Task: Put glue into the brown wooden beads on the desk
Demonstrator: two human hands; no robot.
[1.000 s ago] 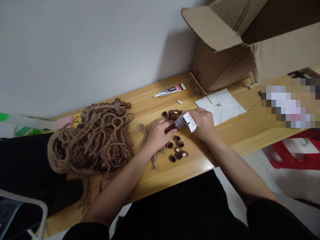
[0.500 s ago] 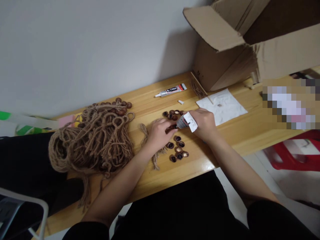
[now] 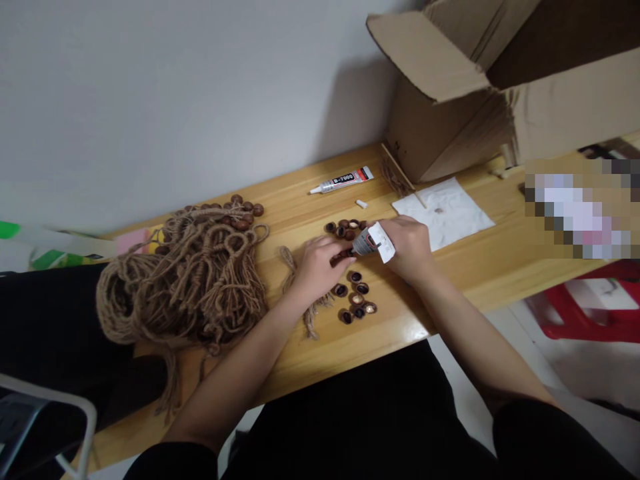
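Note:
My right hand is closed round a small glue tube, its nozzle pointing left and down. The nozzle meets a brown nut shell half pinched in the fingers of my left hand. Under my left wrist lies a short bundle of jute cord. Just below the hands sit several dark shell halves with their hollows up, and several more shell halves lie just beyond the hands. All of it rests on a light wooden table.
A big heap of knotted jute cords with brown beads fills the table's left. A second glue tube and a small white cap lie farther back. A white tissue and an open cardboard box stand at right. A red stool is below right.

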